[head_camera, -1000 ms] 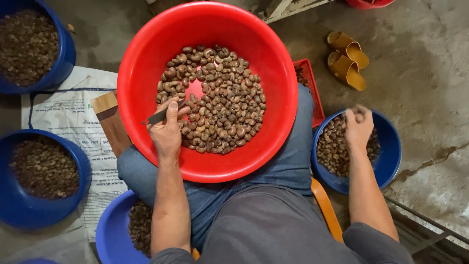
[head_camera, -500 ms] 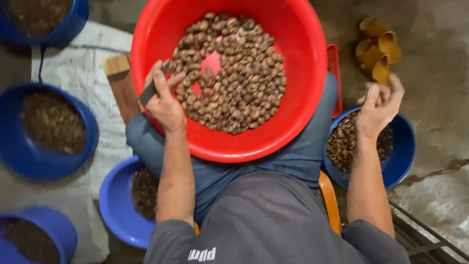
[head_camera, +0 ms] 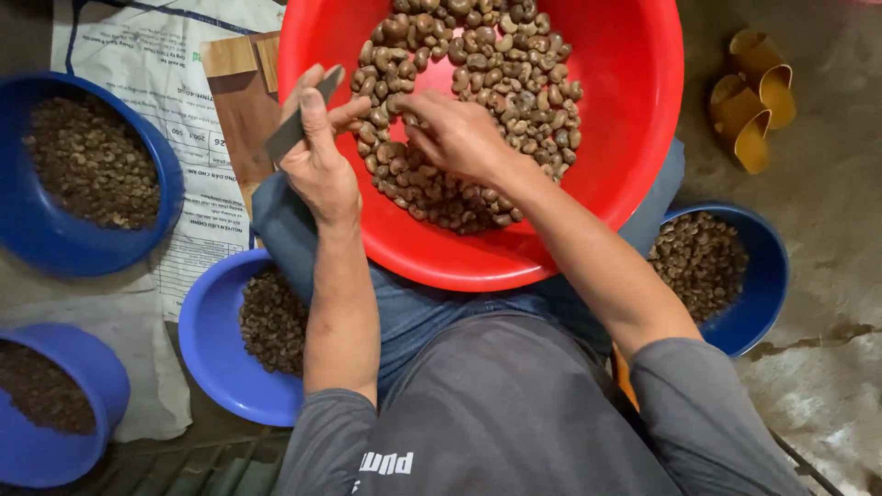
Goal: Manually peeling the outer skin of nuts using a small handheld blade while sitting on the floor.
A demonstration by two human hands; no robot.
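A big red basin [head_camera: 634, 138] rests on my lap, part full of brown nuts [head_camera: 478, 73]. At the basin's left rim, my left hand [head_camera: 317, 156] grips a small grey knife [head_camera: 299, 124]. Inside the basin, my right hand [head_camera: 455, 133] lies on the nuts with its fingers curled into the pile. I cannot tell whether it holds a nut.
Blue bowls of nuts stand around me: one at far left [head_camera: 55, 239], one by my left knee [head_camera: 207, 349], one at bottom left [head_camera: 55, 450], one at right [head_camera: 758, 285]. A printed white sack [head_camera: 175, 101] and a wooden block [head_camera: 243, 101] lie left. Yellow sandals [head_camera: 749, 96] sit upper right.
My right hand has come over from the blue bowl on the right into the red basin. My left hand has stayed at the rim with the knife. The view has tilted down.
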